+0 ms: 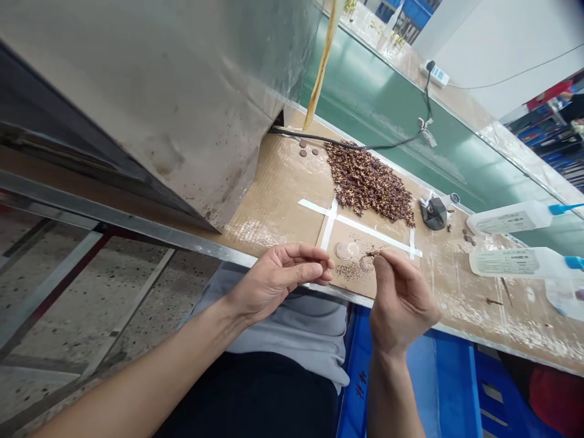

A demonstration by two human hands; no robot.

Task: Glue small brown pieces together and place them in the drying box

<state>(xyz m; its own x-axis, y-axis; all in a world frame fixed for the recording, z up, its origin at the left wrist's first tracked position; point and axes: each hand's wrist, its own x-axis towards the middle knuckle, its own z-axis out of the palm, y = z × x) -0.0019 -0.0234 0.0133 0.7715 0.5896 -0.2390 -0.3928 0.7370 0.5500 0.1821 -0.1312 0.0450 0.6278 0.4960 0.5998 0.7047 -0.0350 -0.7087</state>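
Observation:
My left hand (285,277) hovers at the front edge of the bench with thumb and fingers pinched together; whatever sits between them is too small to see. My right hand (399,295) pinches a thin brown piece (371,253) at its fingertips, just over a small clear disc (366,263). A second clear disc (345,249) lies to the left of it. Both discs rest on a cardboard patch (365,240) framed by white tape strips. Fine dark specks (347,271) lie beside the discs. A heap of small brown parts (367,182) sits behind the patch.
A large metal housing (159,91) stands at the left on the bench. A black cable (365,146) runs past the heap. A black tool (434,213) and two lying white bottles with blue caps (515,218) (520,263) are at the right. A green conveyor belt (401,115) runs behind. A blue crate (438,383) is below.

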